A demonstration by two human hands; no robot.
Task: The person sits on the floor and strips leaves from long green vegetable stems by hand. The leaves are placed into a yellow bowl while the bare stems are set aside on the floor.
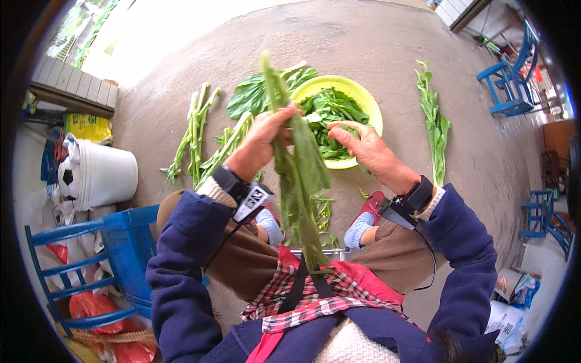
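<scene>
My left hand (268, 136) grips a stalk of leafy greens (297, 168) upright in the view, its thick stem end pointing away and its long leaves hanging towards my lap. Over the near right part of a yellow-green plastic basket (376, 113), my right hand (367, 149) has its fingers curled, with a bit of green leaf below the palm; whether it holds that leaf is unclear. Picked green leaves (333, 106) fill the basket. Large leaves (247, 96) lie on the floor beside the basket's left side. Bare stalks (196, 131) lie in a bunch farther left.
Another leafy stalk (433, 122) lies on the concrete floor at the right. Small trimmings (323, 211) are scattered between my feet. A blue chair (129, 249) and a white bucket (111, 172) stand at the left. More blue chairs (508, 90) are at the far right.
</scene>
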